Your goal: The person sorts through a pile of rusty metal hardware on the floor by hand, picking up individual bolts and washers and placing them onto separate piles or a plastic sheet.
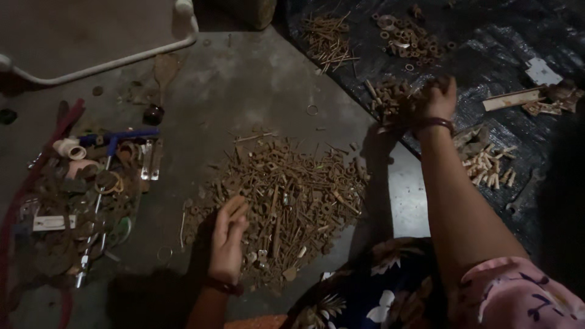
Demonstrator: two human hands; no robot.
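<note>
Rusty nails and bolts (286,195) are lying just beyond the left hand (226,240), fingers together, flat; right hand (437,100), grip unclear, is reaching the sorted bolt heap (390,100).

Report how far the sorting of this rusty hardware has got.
Done: separate small heaps lie on the black plastic sheet, among them thin rusty nails, rusty washers and nuts and pale plastic wall plugs. In hand: the right hand rests on a heap of short rusty bolts; the left hand touches the big mixed rusty pile. Left: that large pile.
</note>
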